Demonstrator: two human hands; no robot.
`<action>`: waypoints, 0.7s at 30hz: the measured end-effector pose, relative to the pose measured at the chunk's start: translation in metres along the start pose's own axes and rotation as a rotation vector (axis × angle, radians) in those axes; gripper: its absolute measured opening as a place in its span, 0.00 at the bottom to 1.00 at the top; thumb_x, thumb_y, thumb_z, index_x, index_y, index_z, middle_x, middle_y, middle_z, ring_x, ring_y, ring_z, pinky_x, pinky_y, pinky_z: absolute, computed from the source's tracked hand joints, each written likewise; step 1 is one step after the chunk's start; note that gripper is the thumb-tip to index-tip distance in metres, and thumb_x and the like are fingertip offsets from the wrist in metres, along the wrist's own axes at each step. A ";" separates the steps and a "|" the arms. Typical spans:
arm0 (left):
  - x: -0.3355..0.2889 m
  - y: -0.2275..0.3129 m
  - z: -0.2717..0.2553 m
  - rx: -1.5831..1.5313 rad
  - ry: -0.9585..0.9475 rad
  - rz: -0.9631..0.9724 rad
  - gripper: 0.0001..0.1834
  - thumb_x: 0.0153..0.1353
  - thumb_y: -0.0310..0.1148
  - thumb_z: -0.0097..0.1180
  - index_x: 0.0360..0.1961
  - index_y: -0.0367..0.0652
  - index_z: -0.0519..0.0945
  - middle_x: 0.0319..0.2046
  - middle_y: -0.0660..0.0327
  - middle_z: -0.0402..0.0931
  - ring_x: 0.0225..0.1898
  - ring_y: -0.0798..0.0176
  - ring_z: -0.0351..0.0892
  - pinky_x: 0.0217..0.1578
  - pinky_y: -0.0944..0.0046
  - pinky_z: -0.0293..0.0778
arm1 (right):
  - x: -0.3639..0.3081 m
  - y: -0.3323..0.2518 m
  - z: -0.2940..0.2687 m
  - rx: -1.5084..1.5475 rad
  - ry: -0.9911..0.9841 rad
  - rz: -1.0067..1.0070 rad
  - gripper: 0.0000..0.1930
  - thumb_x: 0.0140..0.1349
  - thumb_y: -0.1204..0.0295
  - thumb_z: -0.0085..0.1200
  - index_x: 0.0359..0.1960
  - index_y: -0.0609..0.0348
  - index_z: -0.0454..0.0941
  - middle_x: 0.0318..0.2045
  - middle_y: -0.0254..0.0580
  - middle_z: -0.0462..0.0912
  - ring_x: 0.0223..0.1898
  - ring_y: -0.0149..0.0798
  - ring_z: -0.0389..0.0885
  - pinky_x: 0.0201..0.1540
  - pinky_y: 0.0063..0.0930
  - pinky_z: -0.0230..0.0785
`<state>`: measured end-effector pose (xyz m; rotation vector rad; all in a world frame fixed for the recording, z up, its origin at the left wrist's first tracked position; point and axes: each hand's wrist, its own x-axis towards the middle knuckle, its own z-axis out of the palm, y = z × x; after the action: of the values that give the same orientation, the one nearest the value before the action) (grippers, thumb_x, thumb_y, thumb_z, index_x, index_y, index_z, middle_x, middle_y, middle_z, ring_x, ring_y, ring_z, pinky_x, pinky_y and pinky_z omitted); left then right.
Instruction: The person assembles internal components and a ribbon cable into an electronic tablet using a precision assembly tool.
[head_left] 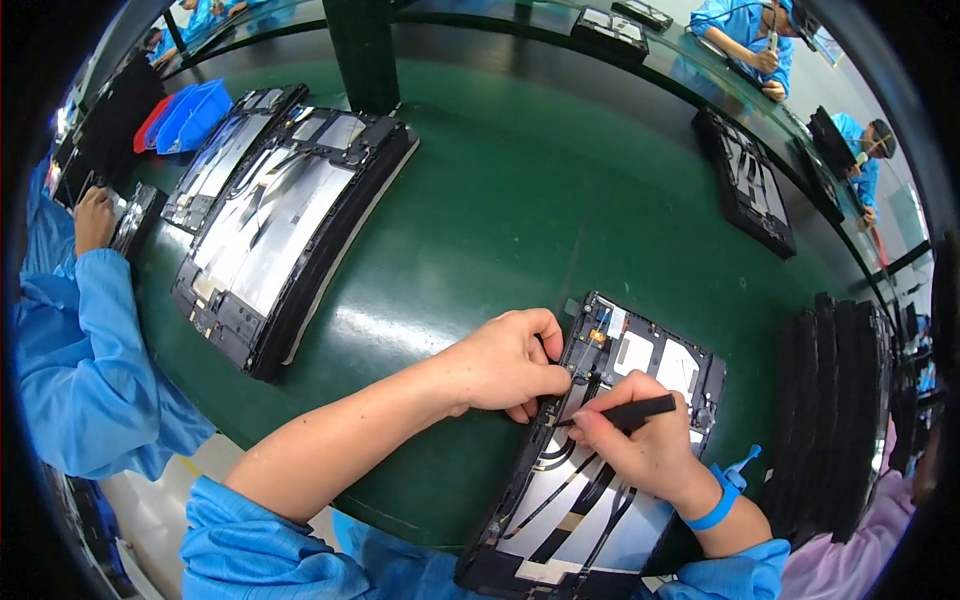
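In front of me lies a black-framed electronic device panel, with silver plates, thin black cables and small circuit parts exposed. My left hand is closed at its left edge, thumb and curled fingers against the frame. Some of those fingertips are hidden. My right hand is over the middle of the panel, closed round a black pen-shaped tool. The tool's thin tip points left, close to the panel's left edge beside the cables. A blue wrist strap circles my right wrist.
Similar panels are stacked at the left on the green table. Blue bins stand behind them. Another panel lies far right, and a tall black stack stands nearer. At the left, a co-worker's hand handles a part.
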<state>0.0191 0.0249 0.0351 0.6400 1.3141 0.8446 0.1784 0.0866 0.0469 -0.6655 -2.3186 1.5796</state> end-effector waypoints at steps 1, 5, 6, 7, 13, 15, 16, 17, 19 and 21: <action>0.001 -0.001 0.000 -0.015 0.009 0.032 0.12 0.41 0.27 0.51 0.26 0.36 0.62 0.15 0.61 0.66 0.15 0.70 0.69 0.13 0.73 0.68 | 0.002 0.002 0.002 0.056 0.095 0.025 0.05 0.46 0.76 0.52 0.21 0.61 0.68 0.15 0.36 0.74 0.16 0.25 0.72 0.18 0.16 0.63; 0.001 -0.004 0.001 -0.014 0.028 0.078 0.12 0.42 0.27 0.51 0.26 0.36 0.62 0.15 0.61 0.66 0.14 0.70 0.68 0.13 0.73 0.68 | 0.003 0.005 0.003 0.148 0.180 0.077 0.06 0.48 0.75 0.50 0.23 0.63 0.66 0.17 0.38 0.75 0.19 0.25 0.73 0.20 0.15 0.64; 0.001 -0.005 0.001 -0.017 0.026 0.072 0.12 0.42 0.27 0.51 0.26 0.36 0.62 0.15 0.61 0.66 0.14 0.70 0.68 0.13 0.73 0.68 | 0.006 0.002 0.002 0.224 0.166 0.145 0.06 0.49 0.75 0.50 0.24 0.63 0.66 0.17 0.38 0.75 0.20 0.25 0.73 0.22 0.15 0.64; 0.001 -0.006 0.000 -0.021 0.024 0.066 0.12 0.42 0.27 0.51 0.26 0.37 0.62 0.15 0.62 0.66 0.14 0.70 0.68 0.13 0.72 0.68 | 0.009 -0.002 -0.008 0.176 0.016 0.222 0.05 0.52 0.76 0.44 0.25 0.63 0.62 0.23 0.42 0.73 0.26 0.29 0.75 0.29 0.17 0.69; -0.004 -0.008 0.004 0.016 0.032 0.075 0.12 0.43 0.26 0.52 0.28 0.37 0.63 0.16 0.62 0.66 0.15 0.71 0.68 0.14 0.73 0.69 | 0.031 -0.036 -0.041 -0.217 -0.120 -0.026 0.07 0.54 0.73 0.38 0.32 0.62 0.66 0.21 0.45 0.72 0.23 0.35 0.73 0.27 0.26 0.65; -0.004 -0.009 0.003 0.022 0.019 0.068 0.12 0.43 0.26 0.52 0.28 0.37 0.63 0.17 0.63 0.66 0.16 0.72 0.69 0.15 0.74 0.70 | 0.046 -0.040 -0.039 -0.411 -0.344 0.093 0.09 0.51 0.71 0.41 0.34 0.59 0.68 0.19 0.51 0.72 0.24 0.46 0.72 0.28 0.31 0.64; -0.005 -0.007 0.004 0.026 0.010 0.072 0.12 0.43 0.26 0.52 0.28 0.37 0.63 0.17 0.63 0.66 0.16 0.72 0.69 0.15 0.74 0.70 | 0.049 -0.031 -0.039 -0.415 -0.335 0.098 0.09 0.51 0.71 0.41 0.34 0.59 0.68 0.19 0.51 0.72 0.24 0.46 0.72 0.28 0.31 0.64; -0.005 -0.006 0.005 0.033 0.006 0.068 0.12 0.43 0.26 0.52 0.28 0.37 0.63 0.17 0.63 0.66 0.16 0.72 0.69 0.15 0.74 0.70 | 0.051 -0.021 -0.039 -0.457 -0.396 0.022 0.10 0.50 0.70 0.43 0.34 0.60 0.68 0.20 0.50 0.73 0.24 0.47 0.73 0.27 0.32 0.63; -0.005 -0.008 0.006 -0.008 0.014 0.081 0.12 0.42 0.27 0.51 0.27 0.36 0.62 0.15 0.61 0.67 0.14 0.71 0.68 0.14 0.72 0.68 | 0.055 -0.020 -0.039 -0.500 -0.464 -0.073 0.11 0.47 0.67 0.49 0.28 0.62 0.69 0.15 0.43 0.73 0.19 0.41 0.72 0.22 0.27 0.61; -0.007 -0.005 0.006 -0.002 0.020 0.082 0.12 0.42 0.27 0.51 0.27 0.36 0.62 0.15 0.61 0.67 0.14 0.71 0.67 0.14 0.72 0.68 | 0.057 -0.025 -0.042 -0.503 -0.494 -0.004 0.12 0.46 0.66 0.49 0.27 0.64 0.70 0.17 0.48 0.73 0.22 0.45 0.72 0.24 0.30 0.63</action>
<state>0.0261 0.0163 0.0359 0.6892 1.3124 0.9204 0.1426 0.1412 0.0836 -0.3896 -3.1296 1.2628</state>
